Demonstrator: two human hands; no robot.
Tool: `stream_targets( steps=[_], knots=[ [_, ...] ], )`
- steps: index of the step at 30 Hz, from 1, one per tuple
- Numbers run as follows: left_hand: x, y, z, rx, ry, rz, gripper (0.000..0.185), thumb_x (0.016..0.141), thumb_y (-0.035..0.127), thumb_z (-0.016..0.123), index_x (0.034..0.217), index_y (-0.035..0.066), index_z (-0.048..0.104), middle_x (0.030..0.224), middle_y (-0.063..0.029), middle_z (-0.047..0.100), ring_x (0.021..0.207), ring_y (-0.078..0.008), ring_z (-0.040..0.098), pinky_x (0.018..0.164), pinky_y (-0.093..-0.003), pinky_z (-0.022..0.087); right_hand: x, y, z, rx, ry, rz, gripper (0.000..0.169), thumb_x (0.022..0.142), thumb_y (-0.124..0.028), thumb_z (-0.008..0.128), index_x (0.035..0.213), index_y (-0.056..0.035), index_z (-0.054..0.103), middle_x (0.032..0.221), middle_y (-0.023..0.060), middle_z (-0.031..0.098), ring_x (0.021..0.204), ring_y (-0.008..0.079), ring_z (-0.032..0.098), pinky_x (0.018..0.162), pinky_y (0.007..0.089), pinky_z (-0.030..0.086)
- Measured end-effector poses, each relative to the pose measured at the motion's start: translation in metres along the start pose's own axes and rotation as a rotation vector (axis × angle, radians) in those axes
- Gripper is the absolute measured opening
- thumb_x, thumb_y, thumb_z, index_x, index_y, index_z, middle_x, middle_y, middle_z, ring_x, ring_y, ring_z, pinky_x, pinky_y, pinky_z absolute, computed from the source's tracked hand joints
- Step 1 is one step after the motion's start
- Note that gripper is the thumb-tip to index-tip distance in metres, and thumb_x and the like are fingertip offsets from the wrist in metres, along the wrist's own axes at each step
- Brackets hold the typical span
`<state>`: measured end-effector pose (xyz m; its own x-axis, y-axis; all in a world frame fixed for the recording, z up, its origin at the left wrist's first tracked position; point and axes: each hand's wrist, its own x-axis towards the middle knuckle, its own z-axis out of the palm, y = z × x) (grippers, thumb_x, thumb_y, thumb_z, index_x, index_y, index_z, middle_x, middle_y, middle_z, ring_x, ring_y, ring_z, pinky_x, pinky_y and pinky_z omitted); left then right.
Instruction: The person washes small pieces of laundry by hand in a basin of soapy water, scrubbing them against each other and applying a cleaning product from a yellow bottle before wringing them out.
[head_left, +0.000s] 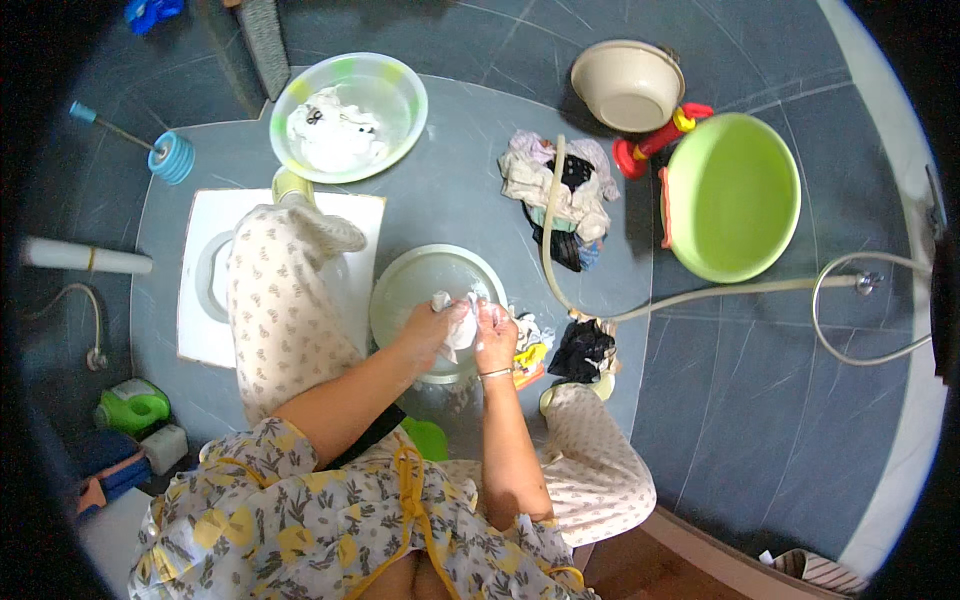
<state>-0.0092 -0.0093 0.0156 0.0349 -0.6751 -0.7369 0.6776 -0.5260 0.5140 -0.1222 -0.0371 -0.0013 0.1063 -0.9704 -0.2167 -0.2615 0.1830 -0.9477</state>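
Observation:
My left hand (431, 330) grips one side of a small white wet cloth (461, 339). The other side is pinched in the fingers of my right hand (496, 343), which has a bangle at its wrist and white suds on the fingers. Both hands are over a pale round basin (390, 279) on the floor between my legs, and the cloth hangs down between them. Cloudy water seems to fill the basin. Right beside it, close to my right hand, lies a small heap of coloured cloth pieces (531, 356).
A translucent basin (409, 154) holds white laundry (341, 139). On the right are a laundry pile (562, 184) crossed by a hose (553, 202), black cloth (581, 351), a green tub (742, 199), a beige basin (626, 86) and a red pump (656, 142). A squat toilet (214, 277) lies left.

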Motion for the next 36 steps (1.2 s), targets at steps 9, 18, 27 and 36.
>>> stream_targets(
  steps=[9,18,27,36],
  knots=[
    [-0.007,0.008,-0.005,-0.230,-0.166,0.101,0.009,0.079,0.011,0.056,0.085,0.004,0.056,0.080,-0.0051,0.058,0.071,-0.0139,0.057,0.063,-0.0276,0.048,-0.001,-0.034,0.002,0.758,-0.100,0.328,0.021,0.087,-0.020,0.047,0.092,-0.0007,0.053,0.086,0.0086,0.057,0.078,0.0190,0.056,0.072,0.0311,0.046],
    [-0.004,0.015,0.002,-0.341,-0.021,0.001,0.022,0.082,0.024,0.054,0.082,0.002,0.054,0.073,-0.0052,0.056,0.063,-0.0143,0.054,0.054,-0.0308,0.045,-0.038,-0.045,0.033,0.105,0.063,-0.176,0.009,0.084,-0.012,0.049,0.082,-0.0030,0.051,0.073,-0.0003,0.048,0.065,0.0079,0.044,0.058,0.0230,0.039],
    [-0.023,-0.003,0.011,-0.224,-0.132,0.218,0.021,0.085,0.023,0.051,0.081,0.003,0.056,0.073,-0.0034,0.056,0.060,-0.0113,0.051,0.052,-0.0255,0.042,-0.012,-0.055,0.027,-0.485,0.204,-0.107,0.029,0.084,-0.026,0.047,0.076,0.0014,0.051,0.061,0.0201,0.052,0.054,0.0310,0.052,0.051,0.0386,0.040],
    [-0.032,0.001,0.011,-0.239,-0.091,0.107,0.022,0.085,0.022,0.050,0.079,0.002,0.055,0.070,-0.0040,0.055,0.061,-0.0117,0.052,0.053,-0.0270,0.043,-0.019,-0.060,0.029,-0.238,0.214,-0.239,0.017,0.083,-0.013,0.047,0.097,-0.0040,0.050,0.086,0.0179,0.058,0.080,0.0332,0.058,0.068,0.0360,0.045]
  ],
)
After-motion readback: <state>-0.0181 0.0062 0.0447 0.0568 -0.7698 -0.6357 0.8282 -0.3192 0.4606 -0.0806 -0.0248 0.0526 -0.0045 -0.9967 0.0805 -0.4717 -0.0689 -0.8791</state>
